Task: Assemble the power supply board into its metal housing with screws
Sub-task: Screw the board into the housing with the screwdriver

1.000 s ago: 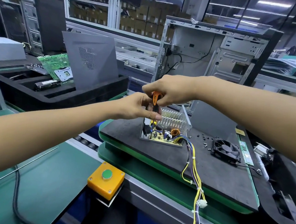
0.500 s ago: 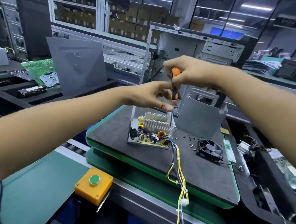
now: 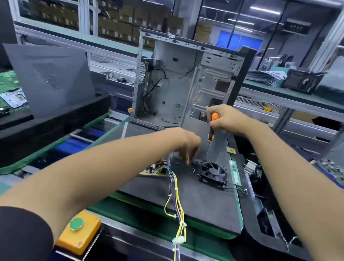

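My right hand (image 3: 228, 119) grips an orange-handled screwdriver (image 3: 213, 126), held upright above the black mat (image 3: 202, 206) with its thin shaft pointing down. My left hand (image 3: 188, 145) hovers over several small loose screws (image 3: 193, 169), fingers pointing down at them; I see nothing held in it. The power supply board (image 3: 156, 169) lies on the mat, mostly hidden under my left forearm. Its yellow and purple wire bundle (image 3: 177, 204) trails toward the front edge. A grey metal housing panel (image 3: 196, 125) stands upright behind my hands.
A black fan (image 3: 214, 173) and a green memory stick (image 3: 235, 173) lie right of the screws. An open PC case (image 3: 170, 79) stands behind the mat. A yellow button box (image 3: 80, 234) sits at the front; a grey side panel (image 3: 48, 77) leans at left.
My left hand let go of the screwdriver and dropped right to the loose screws. My right hand moved the screwdriver right, away from the board. The view shifted left.
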`<state>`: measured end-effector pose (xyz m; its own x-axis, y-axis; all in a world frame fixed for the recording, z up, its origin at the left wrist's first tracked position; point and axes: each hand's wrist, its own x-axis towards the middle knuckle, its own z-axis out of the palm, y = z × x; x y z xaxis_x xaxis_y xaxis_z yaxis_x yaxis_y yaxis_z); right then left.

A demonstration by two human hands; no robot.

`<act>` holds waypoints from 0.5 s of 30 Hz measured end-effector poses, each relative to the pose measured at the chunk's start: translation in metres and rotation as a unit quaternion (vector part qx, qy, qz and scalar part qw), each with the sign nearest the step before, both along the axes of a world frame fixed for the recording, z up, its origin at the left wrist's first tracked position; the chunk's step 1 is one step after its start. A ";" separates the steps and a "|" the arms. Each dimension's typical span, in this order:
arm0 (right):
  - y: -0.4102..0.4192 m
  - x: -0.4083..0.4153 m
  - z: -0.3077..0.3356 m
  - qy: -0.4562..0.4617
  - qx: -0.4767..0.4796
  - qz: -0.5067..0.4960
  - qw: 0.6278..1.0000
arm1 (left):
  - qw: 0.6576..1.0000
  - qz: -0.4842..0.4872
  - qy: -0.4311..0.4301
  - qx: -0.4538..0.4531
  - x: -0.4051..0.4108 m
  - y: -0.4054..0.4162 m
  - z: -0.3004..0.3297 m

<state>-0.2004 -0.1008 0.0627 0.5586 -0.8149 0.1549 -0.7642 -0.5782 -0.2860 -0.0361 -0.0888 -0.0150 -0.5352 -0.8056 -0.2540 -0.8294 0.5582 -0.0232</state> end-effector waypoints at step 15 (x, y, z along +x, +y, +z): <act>-0.015 -0.007 -0.011 -0.025 0.014 -0.010 1.000 | 0.998 0.022 0.037 0.035 0.005 -0.022 -0.019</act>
<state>-0.2070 -0.1161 0.0517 0.5346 -0.8300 0.1590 -0.7594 -0.5543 -0.3406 -0.0309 -0.1106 -0.0342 -0.5189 -0.8108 -0.2710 -0.8512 0.5193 0.0763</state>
